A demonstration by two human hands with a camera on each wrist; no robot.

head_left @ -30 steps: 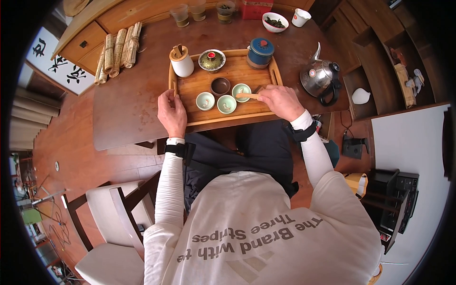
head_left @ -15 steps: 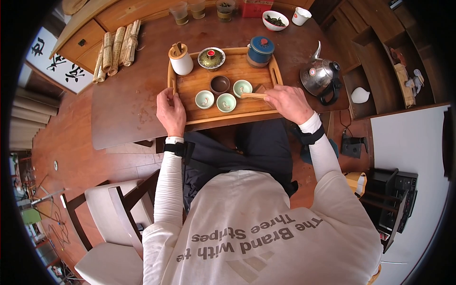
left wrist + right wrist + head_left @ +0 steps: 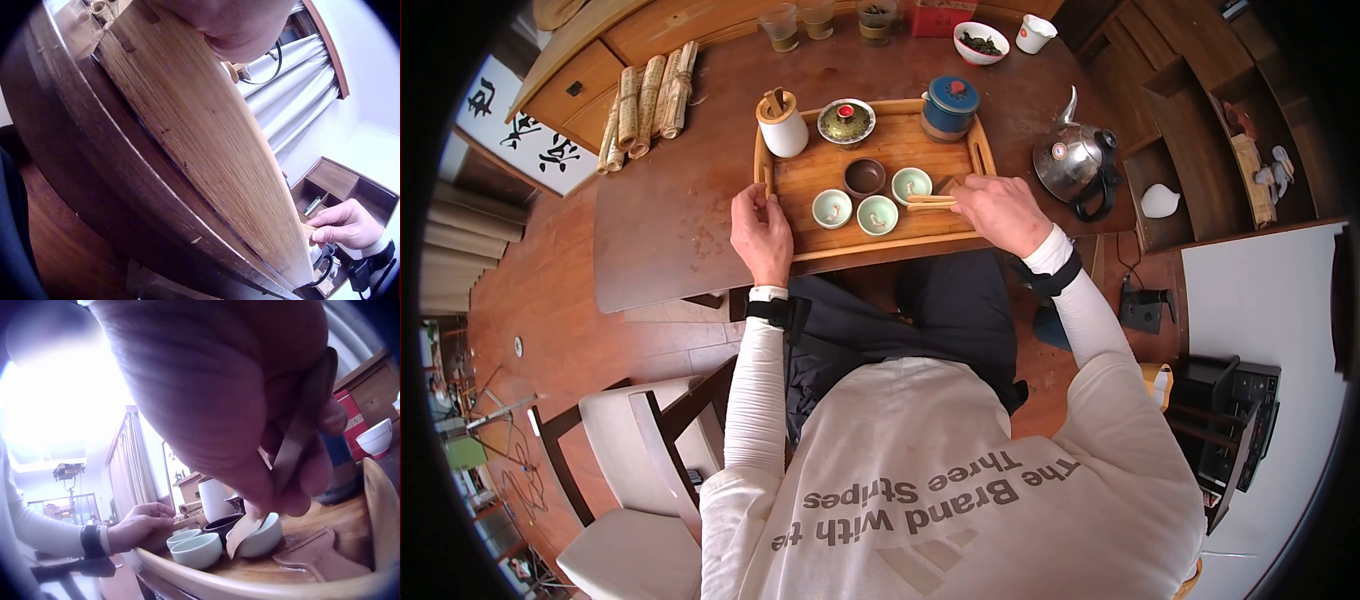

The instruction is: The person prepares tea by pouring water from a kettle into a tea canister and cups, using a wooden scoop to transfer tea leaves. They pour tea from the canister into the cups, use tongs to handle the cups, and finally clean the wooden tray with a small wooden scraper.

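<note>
My right hand (image 3: 1005, 214) grips wooden tea tongs (image 3: 933, 202) on the right side of the bamboo tea tray (image 3: 830, 247). The tongs' tips overlap the near rim of the right-hand pale green teacup (image 3: 911, 180); the right wrist view shows a tip low against this cup (image 3: 265, 536). Two more green teacups (image 3: 832, 208) (image 3: 877, 216) stand to its left, with a dark brown cup (image 3: 864, 177) behind them. At the tray's left edge my left hand (image 3: 762, 238) holds the rim, thumb inside. A flat brown flared piece (image 3: 319, 555) lies beside the right cup.
A white tool holder (image 3: 783, 133), lidded gaiwan (image 3: 846, 123) and blue canister (image 3: 949, 108) line the tray's back. To the right stands a steel kettle (image 3: 1068, 165). Behind are a bowl of leaves (image 3: 981, 43) and several glasses; bamboo scrolls (image 3: 650, 105) lie back left.
My right hand and the tongs have shifted slightly right, and the two tong arms now show apart. The right teacup sits slightly farther back. My left hand stays at the tray edge.
</note>
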